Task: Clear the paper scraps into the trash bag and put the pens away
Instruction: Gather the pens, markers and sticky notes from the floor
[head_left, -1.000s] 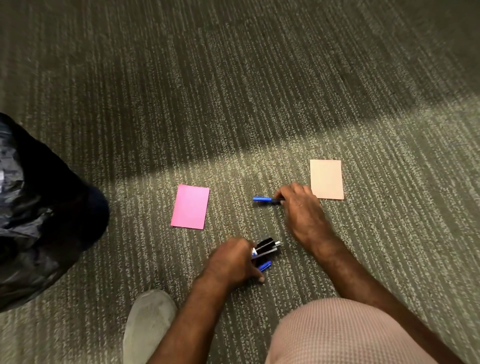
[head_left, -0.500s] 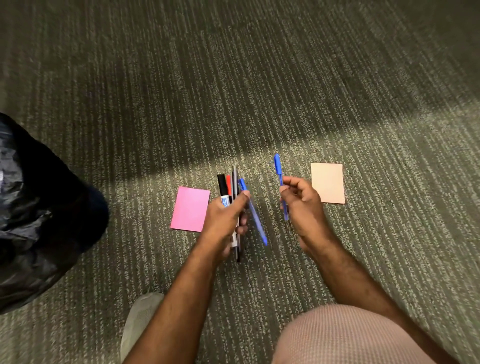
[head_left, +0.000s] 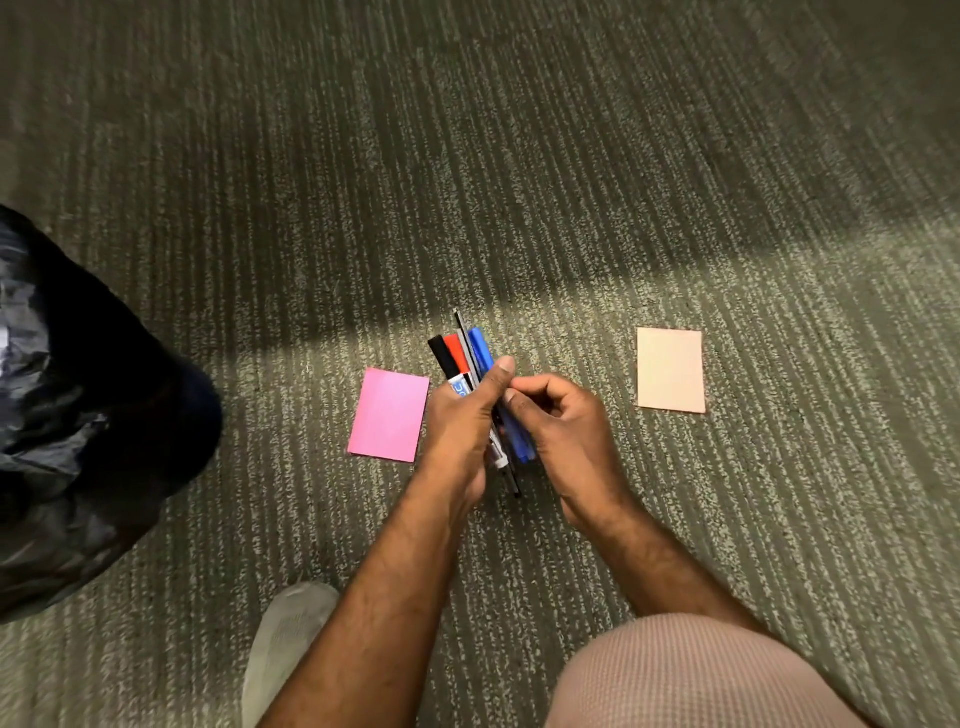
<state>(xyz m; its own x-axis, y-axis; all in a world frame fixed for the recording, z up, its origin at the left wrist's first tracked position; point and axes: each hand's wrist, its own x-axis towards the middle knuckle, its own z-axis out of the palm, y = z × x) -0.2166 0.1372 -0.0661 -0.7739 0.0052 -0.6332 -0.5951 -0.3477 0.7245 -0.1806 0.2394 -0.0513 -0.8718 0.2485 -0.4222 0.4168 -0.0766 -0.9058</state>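
Note:
My left hand (head_left: 460, 421) grips a bundle of pens (head_left: 462, 356) above the carpet: black, red, grey and blue caps fan out above my thumb. My right hand (head_left: 563, 426) has its fingers curled against the bundle's right side, pinching the blue pen (head_left: 517, 436) into it. A pink paper scrap (head_left: 388, 414) lies flat on the carpet just left of my left hand. A peach paper scrap (head_left: 670, 370) lies flat to the right of my right hand. The black trash bag (head_left: 78, 415) sits at the left edge.
Grey-green ribbed carpet (head_left: 519, 182) covers the whole floor. My shoe (head_left: 283, 639) is at the bottom left of centre, and my knee in pinkish cloth (head_left: 691, 675) fills the bottom right.
My right hand picked a blue pen up off the carpet and brought it left into the bundle. My left hand lifted the other pens off the floor and holds them upright.

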